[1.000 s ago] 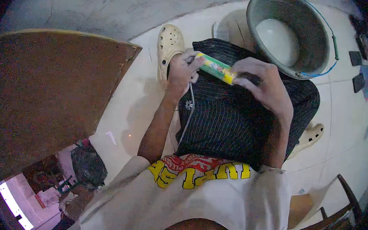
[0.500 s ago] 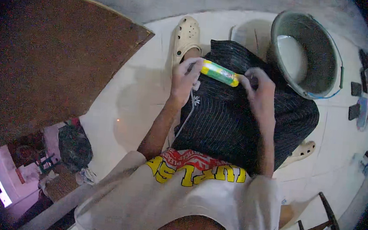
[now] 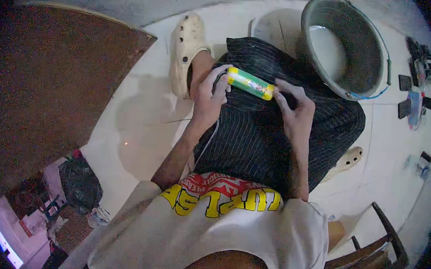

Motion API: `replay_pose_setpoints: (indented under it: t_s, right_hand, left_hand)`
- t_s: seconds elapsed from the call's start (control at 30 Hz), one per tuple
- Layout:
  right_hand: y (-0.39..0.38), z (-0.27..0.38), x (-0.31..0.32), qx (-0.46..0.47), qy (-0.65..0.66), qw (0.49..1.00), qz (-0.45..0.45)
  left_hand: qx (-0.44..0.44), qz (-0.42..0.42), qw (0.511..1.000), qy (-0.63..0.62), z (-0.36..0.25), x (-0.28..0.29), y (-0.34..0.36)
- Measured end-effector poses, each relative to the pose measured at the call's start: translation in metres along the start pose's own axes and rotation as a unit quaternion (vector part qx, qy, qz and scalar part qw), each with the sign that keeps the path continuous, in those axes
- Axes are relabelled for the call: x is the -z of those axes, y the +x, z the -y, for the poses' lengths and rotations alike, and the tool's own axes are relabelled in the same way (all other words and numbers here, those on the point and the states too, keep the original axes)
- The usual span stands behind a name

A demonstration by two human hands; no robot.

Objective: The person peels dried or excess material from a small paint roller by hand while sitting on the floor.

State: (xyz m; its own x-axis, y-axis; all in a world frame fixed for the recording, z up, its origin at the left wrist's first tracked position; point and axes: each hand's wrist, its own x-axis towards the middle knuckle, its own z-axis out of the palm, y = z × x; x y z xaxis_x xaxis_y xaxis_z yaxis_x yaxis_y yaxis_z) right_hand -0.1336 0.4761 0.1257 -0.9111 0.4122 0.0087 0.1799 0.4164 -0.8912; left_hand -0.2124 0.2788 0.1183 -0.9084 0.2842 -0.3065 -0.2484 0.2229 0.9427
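A small yellow and green cylindrical package (image 3: 251, 83) is held level between my two hands, above dark pinstriped cloth (image 3: 261, 138) covering my legs. My left hand (image 3: 212, 97) grips the package's left end with bent fingers. My right hand (image 3: 294, 110) pinches its right end between finger and thumb. A cream clog (image 3: 184, 55) is on my foot to the left of my hands, and another (image 3: 346, 161) shows at the right of the cloth.
A grey bucket (image 3: 306, 35) stands at upper right on white tiles (image 3: 145, 113). A brown board (image 3: 61, 80) lies at left, a dark bag (image 3: 80, 184) below it. Small dark objects (image 3: 405, 82) lie at right; a wooden chair (image 3: 395, 242) is at lower right.
My right hand has closed in lower on the package's right end, and the package has turned slightly in my fingers. The whole view has shifted a little as the camera moved.
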Motion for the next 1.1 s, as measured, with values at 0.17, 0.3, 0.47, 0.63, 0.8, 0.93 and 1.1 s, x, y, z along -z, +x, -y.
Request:
replay_pose_setpoints:
  t_s: [0.17, 0.3, 0.47, 0.63, 0.8, 0.93, 1.1]
  right_hand:
    - [0.005, 0.003, 0.013, -0.013, 0.004, 0.999, 0.049]
    - [0.005, -0.002, 0.013, 0.018, 0.011, 0.998, 0.051]
    - [0.008, -0.009, 0.011, 0.071, -0.018, 0.995, 0.066]
    - [0.009, -0.017, 0.005, 0.128, -0.025, 0.989, 0.070]
    - [0.012, -0.028, 0.006, 0.285, -0.106, 0.951, 0.051]
    - [0.013, -0.048, 0.008, 0.287, -0.112, 0.950, 0.057]
    - [0.014, -0.031, 0.012, 0.308, -0.139, 0.938, 0.077]
  left_hand:
    - [-0.059, -0.036, 0.991, 0.117, 0.006, -0.005, 0.001]
    - [-0.184, -0.093, 0.925, 0.318, 0.005, 0.002, -0.001]
    - [-0.195, -0.051, 0.896, 0.395, -0.001, 0.010, 0.000]
    - [-0.270, -0.006, 0.869, 0.415, -0.022, 0.006, 0.000]
    - [-0.300, 0.110, 0.854, 0.411, -0.018, -0.015, 0.002]
    - [-0.320, 0.073, 0.832, 0.448, -0.012, -0.044, -0.001]
    - [-0.322, 0.005, 0.842, 0.433, 0.004, -0.054, 0.001]
